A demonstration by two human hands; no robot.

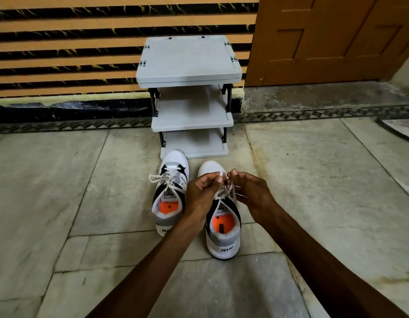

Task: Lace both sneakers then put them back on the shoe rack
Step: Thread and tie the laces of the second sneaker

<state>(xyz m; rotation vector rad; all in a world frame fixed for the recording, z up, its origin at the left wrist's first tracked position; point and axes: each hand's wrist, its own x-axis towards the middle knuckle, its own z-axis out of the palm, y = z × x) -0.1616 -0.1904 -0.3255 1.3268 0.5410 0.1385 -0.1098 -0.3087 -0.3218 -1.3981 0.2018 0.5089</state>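
Grey stone floor slabs point(61, 180) are stretching across the room, meeting a wall of orange and black marbled stripes point(72, 42) at twelve o'clock and a brown panelled wooden door point(325, 42) toward one o'clock. Standing against the wall at twelve o'clock is a small grey plastic shoe rack with three shelves on black legs point(189, 60), and nothing is sitting on the shelves I can see.

Two white, grey and black sneakers with orange insoles are sitting on the floor just in front of the rack, side by side and nearly touching, toes pointing to twelve o'clock. The left sneaker point(170, 193) is lying with its white lace point(162, 179) threaded and loosely spread, the loops trailing toward nine o'clock. The right sneaker point(223, 226) is sitting slightly nearer to the person, its toe poking out beyond the hands.

Both bare forearms are reaching in from six o'clock. The left hand point(200, 196) is hovering over the right sneaker's tongue, thumb and fingers pinched together on a strand of that shoe's white lace point(232, 187). The right hand point(251, 191) is pinching the same lace from the three o'clock side, fingertips almost touching those of the left hand.
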